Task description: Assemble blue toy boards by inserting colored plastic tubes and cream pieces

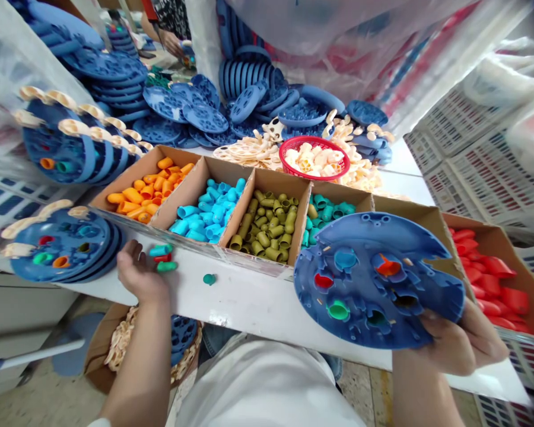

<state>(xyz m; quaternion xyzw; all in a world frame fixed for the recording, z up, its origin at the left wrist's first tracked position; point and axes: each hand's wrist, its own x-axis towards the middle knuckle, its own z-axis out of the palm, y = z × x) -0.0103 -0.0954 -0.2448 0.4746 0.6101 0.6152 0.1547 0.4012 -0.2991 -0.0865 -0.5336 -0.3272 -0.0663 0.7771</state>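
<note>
My right hand (pixel 465 341) grips the edge of a round blue plastic disc (pixel 360 302), tilted above the right part of the table. Red, green, blue and orange plastic caps sit in the disc's holes, and a notch shows in its upper right rim. My left hand (pixel 142 273) is open, palm up with the fingers loosely bent. It is between a stack of blue discs (pixel 57 243) with cream pieces on the rims and a few loose caps: green caps (pixel 167 267) and a red cap (pixel 162 258). Another green cap (pixel 209 279) lies alone on the white tabletop.
A cardboard box (pixel 225 249) has compartments of orange, light blue, olive and teal caps. Red caps (pixel 493 279) fill a box at right. Behind are a red basket (pixel 314 172) of cream pieces and piled blue discs (pixel 187 107). A co-worker's hand (pixel 173 44) shows beyond.
</note>
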